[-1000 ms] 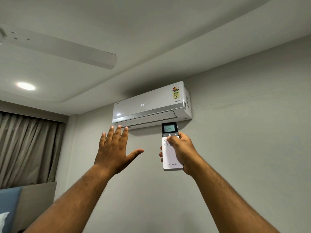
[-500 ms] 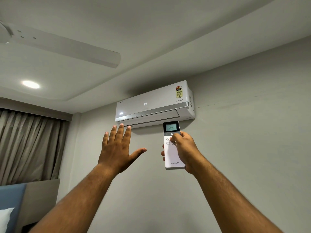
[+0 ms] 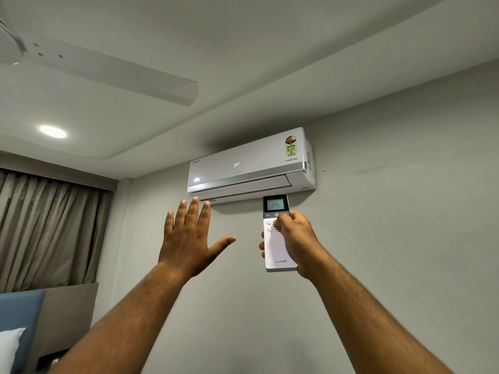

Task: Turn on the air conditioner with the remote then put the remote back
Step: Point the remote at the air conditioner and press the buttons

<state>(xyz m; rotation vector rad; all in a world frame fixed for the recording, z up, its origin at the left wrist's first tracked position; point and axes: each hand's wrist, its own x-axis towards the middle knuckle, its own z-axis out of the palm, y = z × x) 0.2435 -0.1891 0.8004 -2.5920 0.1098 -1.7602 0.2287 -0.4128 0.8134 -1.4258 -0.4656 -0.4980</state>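
A white air conditioner [image 3: 251, 166] hangs high on the grey wall, its front panel lit with "24". Just below its right half I hold a white remote [image 3: 278, 252] upright in my right hand [image 3: 297, 238]; its small screen also reads 24. My thumb rests on the buttons under the screen. My left hand [image 3: 189, 233] is raised flat beside it, palm towards the wall, fingers spread, fingertips just under the unit's flap. It holds nothing.
A ceiling fan blade [image 3: 121, 76] reaches across the upper left, with a round ceiling light [image 3: 52, 131] below it. Beige curtains [image 3: 46, 228] hang at the left. A blue headboard [image 3: 19, 319] and a white pillow [image 3: 9, 349] sit in the bottom left corner.
The view has drifted slightly, so the unit and both hands sit a little further right and higher in the frame. Both hands keep the same pose; the thumb stays on the buttons.
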